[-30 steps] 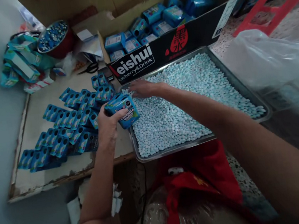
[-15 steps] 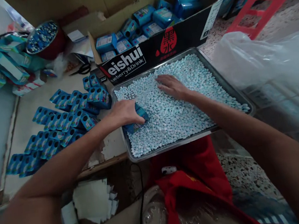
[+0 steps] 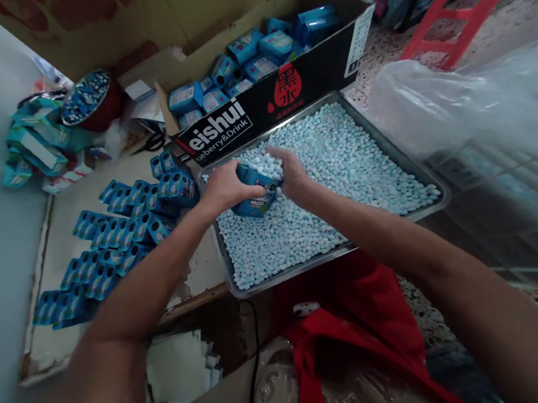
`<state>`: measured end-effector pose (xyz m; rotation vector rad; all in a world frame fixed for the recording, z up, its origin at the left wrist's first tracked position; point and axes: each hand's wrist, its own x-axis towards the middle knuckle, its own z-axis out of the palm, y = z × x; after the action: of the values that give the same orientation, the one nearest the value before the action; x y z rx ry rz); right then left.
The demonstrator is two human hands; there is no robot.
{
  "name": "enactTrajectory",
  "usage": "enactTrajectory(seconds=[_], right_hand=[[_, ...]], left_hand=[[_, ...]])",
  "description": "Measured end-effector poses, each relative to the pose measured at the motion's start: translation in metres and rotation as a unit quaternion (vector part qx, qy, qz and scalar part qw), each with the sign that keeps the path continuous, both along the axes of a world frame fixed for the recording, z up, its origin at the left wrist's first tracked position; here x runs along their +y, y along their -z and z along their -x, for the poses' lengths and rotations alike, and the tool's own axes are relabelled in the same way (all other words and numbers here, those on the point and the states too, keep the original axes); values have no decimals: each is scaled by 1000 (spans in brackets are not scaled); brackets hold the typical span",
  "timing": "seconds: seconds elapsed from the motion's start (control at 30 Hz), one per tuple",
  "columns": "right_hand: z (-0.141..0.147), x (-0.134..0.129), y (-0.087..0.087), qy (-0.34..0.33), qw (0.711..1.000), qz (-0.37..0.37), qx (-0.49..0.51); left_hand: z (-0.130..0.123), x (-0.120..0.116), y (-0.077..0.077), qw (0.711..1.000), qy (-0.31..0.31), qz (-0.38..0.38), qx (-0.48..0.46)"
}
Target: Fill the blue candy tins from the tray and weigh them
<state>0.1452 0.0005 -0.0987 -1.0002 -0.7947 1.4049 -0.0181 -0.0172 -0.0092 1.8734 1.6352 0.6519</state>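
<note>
My left hand (image 3: 227, 186) grips a small blue printed box (image 3: 253, 206), tilted over the left part of a metal tray (image 3: 308, 261). White and pale-blue candies (image 3: 337, 151) cover the tray's bottom. Against the box's upper end, my right hand (image 3: 290, 170) is curled around a heap of candies (image 3: 263, 162) that lies at the box's mouth. The right fingertips are partly hidden behind this heap.
Left of the tray, rows of small blue boxes (image 3: 116, 228) stand on the table (image 3: 63, 212). Behind it is a black carton (image 3: 316, 80) holding blue packs. A red bowl (image 3: 106, 108), scissors (image 3: 151, 142), clear plastic (image 3: 416, 105) and a red stool (image 3: 466, 3) surround the work area.
My right hand has come left from the middle of the tray to the box, bringing candies to its mouth. The box in my left hand has risen and tilted. The view has shifted slightly.
</note>
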Motion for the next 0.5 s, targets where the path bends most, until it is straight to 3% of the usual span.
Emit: enactTrajectory(seconds=[0.13, 0.27, 0.4, 0.5], right_hand=[[-8, 21, -30, 18, 997, -71, -12], [-12, 26, -55, 19, 992, -117, -49], [-8, 20, -64, 0, 988, -133, -73], [-1, 21, -65, 2, 984, -141, -104]], left_hand=[[-10, -30, 5, 981, -68, -79, -167], [-17, -40, 16, 957, -98, -108, -250], [-15, -38, 18, 945, -113, -87, -294], [-14, -32, 16, 951, -112, -62, -280]])
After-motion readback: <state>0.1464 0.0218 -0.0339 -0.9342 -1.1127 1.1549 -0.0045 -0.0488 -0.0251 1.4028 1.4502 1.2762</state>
